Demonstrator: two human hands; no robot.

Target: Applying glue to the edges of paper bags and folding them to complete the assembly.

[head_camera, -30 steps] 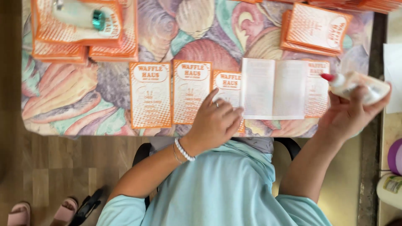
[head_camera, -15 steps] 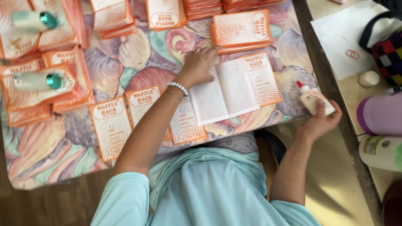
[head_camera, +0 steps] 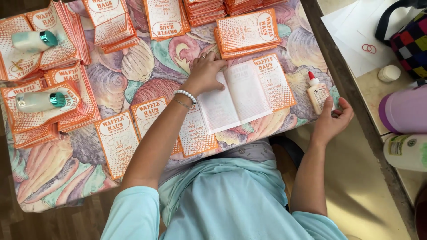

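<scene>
The left hand (head_camera: 205, 71) presses flat, gripping nothing, on the open leaflet (head_camera: 235, 100) at table centre. It's thin and floppy, so best pinched at an edge. At three o'clock, the right hand (head_camera: 333, 122) loosely cups an upright glue bottle (head_camera: 318, 94) (light, slick plastic).

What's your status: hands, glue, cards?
Left hand flat on white card back. Right hand open beside glue bottle. Orange card stacks crowd table.
</scene>
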